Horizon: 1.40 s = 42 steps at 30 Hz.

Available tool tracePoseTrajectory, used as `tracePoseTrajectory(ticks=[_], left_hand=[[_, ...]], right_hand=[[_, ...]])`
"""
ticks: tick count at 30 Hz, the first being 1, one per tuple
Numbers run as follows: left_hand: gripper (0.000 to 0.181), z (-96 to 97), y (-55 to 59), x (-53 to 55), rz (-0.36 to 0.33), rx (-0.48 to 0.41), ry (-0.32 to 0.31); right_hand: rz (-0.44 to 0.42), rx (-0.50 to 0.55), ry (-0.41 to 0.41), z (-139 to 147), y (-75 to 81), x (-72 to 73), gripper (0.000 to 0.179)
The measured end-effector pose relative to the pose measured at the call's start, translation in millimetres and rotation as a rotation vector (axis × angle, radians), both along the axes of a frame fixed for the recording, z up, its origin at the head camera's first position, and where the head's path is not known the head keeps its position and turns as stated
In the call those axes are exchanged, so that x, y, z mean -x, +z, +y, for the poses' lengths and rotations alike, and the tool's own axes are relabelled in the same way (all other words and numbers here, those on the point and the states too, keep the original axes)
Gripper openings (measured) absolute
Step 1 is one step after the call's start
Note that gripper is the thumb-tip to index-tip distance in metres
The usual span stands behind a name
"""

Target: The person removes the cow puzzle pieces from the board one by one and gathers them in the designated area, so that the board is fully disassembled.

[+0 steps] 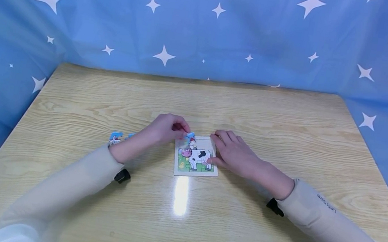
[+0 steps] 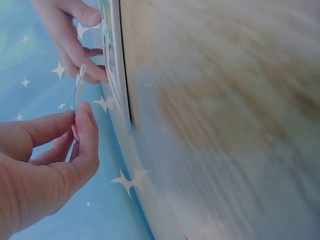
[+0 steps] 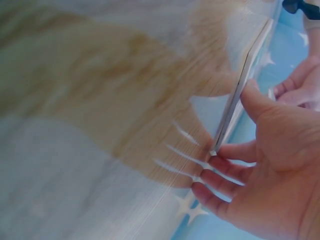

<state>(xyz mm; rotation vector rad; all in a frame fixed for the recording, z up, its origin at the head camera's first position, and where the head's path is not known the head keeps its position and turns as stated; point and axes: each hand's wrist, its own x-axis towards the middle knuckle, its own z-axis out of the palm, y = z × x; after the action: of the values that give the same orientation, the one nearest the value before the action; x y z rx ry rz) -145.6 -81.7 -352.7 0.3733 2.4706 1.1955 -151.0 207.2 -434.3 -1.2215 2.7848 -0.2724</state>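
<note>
A small square puzzle board [image 1: 195,174] with a pale frame and a cow picture lies on the table. My left hand [image 1: 168,129] is over its upper left corner and pinches a puzzle piece [image 1: 190,135] between thumb and index finger. In the left wrist view the piece [image 2: 78,85] is tilted up, seen nearly edge-on beside the board. My right hand [image 1: 235,153] rests at the board's right side, thumb on the right edge and index finger at the upper right corner. In the right wrist view its other fingers [image 3: 212,200] are spread on the table.
Loose blue puzzle pieces [image 1: 115,138] lie on the table left of the board, partly hidden behind the left forearm. The wooden table [image 1: 237,234] ends at a blue curtain [image 1: 193,21] with white stars. A bright light reflection shows in front of the board.
</note>
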Motion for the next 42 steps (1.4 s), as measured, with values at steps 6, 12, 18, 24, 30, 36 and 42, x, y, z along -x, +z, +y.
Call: tracePoseTrajectory(ticks=[6,12,18,24,30,36,42], left_hand=[[0.011,-9.9,1.2,-2.7,0.000,0.009,-0.017],[0.013,-18.7,1.4,-6.3,-0.004,0.007,-0.014],[0.014,-27.9,2.9,-7.3,-0.012,0.024,0.003],[0.013,-37.5,4.2,-4.7,0.010,0.033,-0.004],[0.013,-44.5,5.2,-5.8,0.012,0.028,-0.004],[0.013,-50.4,3.3,-6.7,0.001,0.040,0.016],[0.013,-56.8,1.9,-8.4,-0.003,0.030,0.015]], right_hand=[[-0.033,-0.012,-0.009,-4.8,15.6,-7.7,0.081],[-0.025,-0.029,-0.009,-0.7,4.9,-4.1,0.082],[-0.046,-0.040,-0.019,-12.8,39.7,-17.7,0.076],[-0.052,-0.091,-0.037,-22.4,62.0,-28.0,0.071],[-0.056,-0.094,-0.043,-23.4,61.8,-27.8,0.070],[-0.066,-0.088,-0.048,-23.4,61.1,-27.2,0.071],[-0.072,-0.098,-0.056,-23.1,60.5,-27.1,0.072]])
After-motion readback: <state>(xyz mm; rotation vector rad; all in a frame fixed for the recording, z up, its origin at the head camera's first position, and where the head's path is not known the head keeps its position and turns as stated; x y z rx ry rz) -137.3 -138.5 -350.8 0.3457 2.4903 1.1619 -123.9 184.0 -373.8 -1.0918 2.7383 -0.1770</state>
